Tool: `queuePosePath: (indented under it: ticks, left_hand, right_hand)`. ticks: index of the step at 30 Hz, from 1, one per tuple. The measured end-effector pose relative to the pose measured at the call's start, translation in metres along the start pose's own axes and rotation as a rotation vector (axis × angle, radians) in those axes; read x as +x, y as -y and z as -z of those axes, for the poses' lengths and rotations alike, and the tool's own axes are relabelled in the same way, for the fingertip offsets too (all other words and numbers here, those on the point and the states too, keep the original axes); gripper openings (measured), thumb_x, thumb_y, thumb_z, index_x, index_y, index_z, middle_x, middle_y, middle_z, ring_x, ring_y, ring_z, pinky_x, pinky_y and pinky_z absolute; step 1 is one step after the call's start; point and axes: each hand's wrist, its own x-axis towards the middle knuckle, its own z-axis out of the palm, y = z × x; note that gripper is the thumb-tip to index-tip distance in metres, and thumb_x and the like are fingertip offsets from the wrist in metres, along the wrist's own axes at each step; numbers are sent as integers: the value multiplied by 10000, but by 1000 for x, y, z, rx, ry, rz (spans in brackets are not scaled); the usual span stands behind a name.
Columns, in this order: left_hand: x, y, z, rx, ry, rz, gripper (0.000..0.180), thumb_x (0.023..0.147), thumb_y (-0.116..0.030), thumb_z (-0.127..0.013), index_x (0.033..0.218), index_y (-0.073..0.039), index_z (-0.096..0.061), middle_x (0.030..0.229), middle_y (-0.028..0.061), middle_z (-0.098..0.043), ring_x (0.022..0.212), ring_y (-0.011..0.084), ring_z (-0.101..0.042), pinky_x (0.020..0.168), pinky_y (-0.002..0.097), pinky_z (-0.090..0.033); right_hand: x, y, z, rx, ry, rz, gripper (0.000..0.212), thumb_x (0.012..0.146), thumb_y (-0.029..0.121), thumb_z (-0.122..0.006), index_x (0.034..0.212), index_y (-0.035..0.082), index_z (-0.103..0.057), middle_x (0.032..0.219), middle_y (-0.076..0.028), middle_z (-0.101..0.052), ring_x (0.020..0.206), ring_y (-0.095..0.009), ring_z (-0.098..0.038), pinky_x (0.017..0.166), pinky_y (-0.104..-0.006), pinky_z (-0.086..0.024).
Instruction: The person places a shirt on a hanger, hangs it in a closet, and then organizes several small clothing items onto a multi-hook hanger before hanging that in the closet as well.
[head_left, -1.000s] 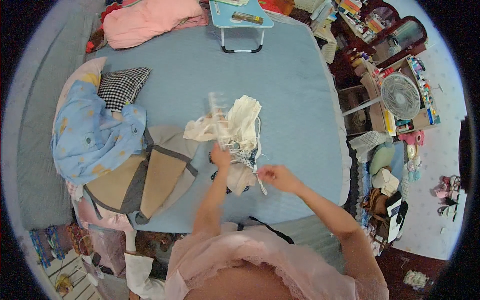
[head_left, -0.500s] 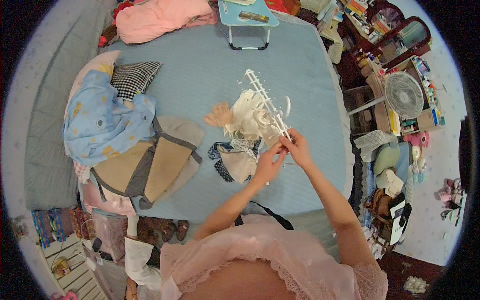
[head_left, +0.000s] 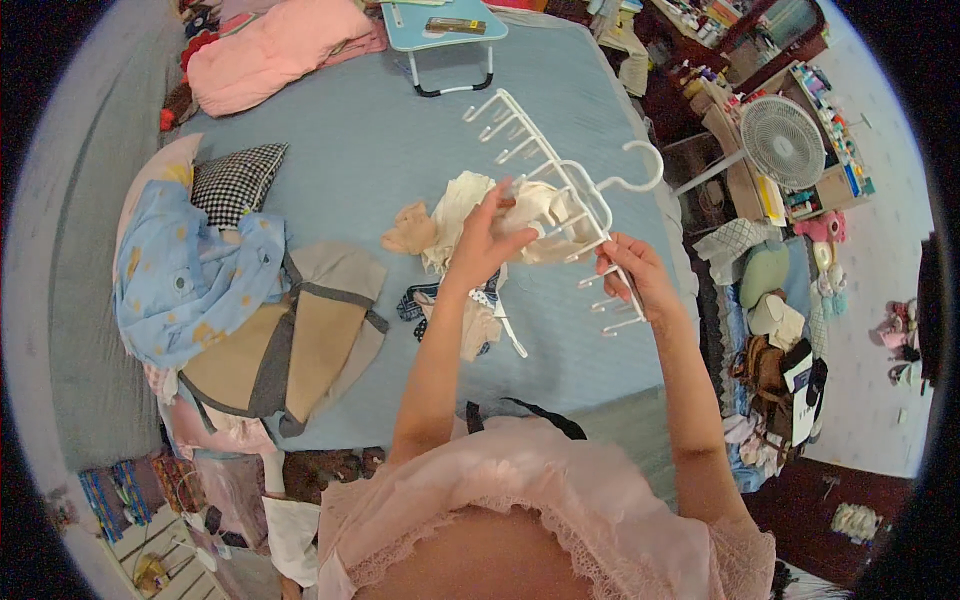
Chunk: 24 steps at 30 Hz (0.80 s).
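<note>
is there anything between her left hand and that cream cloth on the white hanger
Nothing visible. The left hand already has its fingers on the cream garment hanging on the white multi-hook hanger, with no other item between them. The right hand grips the hanger's lower end, off to the side and clear of the garment.

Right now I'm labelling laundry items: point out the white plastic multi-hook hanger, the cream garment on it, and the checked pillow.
white plastic multi-hook hanger (head_left: 560, 172), head view, central spine
cream garment (head_left: 545, 205), head view, bunched cloth
checked pillow (head_left: 236, 178), head view, middle
</note>
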Motion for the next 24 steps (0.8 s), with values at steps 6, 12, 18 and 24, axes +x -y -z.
queuePosePath:
  ticks: [6,12,18,24]
  left_hand:
    - [-3,-14,-9,-529,-169,298,235,842,-150,-545,993,31,-531,839,37,-579,737,122,-542,657,206,-433]
    - [1,-27,3,-892,-369,482,195,873,-233,-493,881,-44,-540,704,42,-566,546,100,-507,492,243,-429]
    - [-14,-35,3,-889,-172,486,223,874,-271,-482,963,-69,-518,783,37,-569,550,74,-478,494,226,-409]
    - [-30,-65,-25,-541,81,355,554,781,-160,-614,1279,-117,-376,1181,46,-468,1031,119,-453,699,240,-465]
  right_hand:
    - [-18,7,-2,-139,-101,38,151,853,191,-538,829,42,-540,646,-3,-550,357,-40,-360,416,-200,-350]
    - [-50,15,2,-93,-116,24,153,824,194,-587,838,46,-548,630,9,-541,360,-22,-343,387,-183,-309]
    - [-68,8,5,166,-100,92,191,863,234,-528,767,68,-515,626,32,-490,327,-11,-264,384,-179,-305]
    - [-69,-15,10,792,156,118,290,922,325,-396,855,51,-462,640,26,-426,318,-10,-264,390,-184,-323]
